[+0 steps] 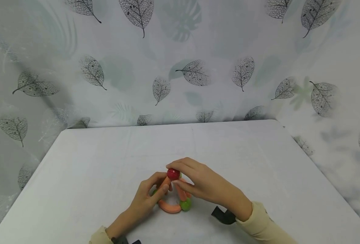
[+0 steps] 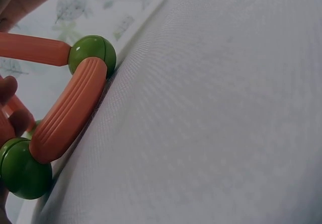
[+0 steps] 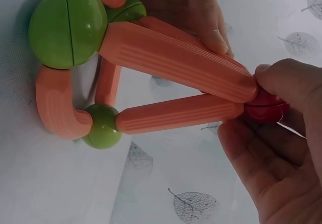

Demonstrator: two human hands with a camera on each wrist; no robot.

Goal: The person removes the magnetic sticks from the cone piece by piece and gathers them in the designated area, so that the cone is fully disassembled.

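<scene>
A pyramid-like frame of magnetic-looking toy pieces stands on the table between the hands. Curved orange bars (image 3: 58,103) link green balls (image 3: 68,27) along its base. From these, straight orange rods (image 3: 176,63) rise to one red ball (image 1: 173,174) at the peak. My right hand (image 1: 207,183) pinches the red ball between thumb and fingers, as the right wrist view shows closely. One straight rod on the near left is gripped by my left hand (image 1: 150,193), thumb in front and fingers behind. That hand partly hides a green ball at the left of the base.
The white-covered table (image 1: 106,152) extends around the frame on all sides. Behind it and at both sides hangs a leaf-patterned cloth (image 1: 216,40). A dark strap (image 1: 224,216) shows under the right wrist.
</scene>
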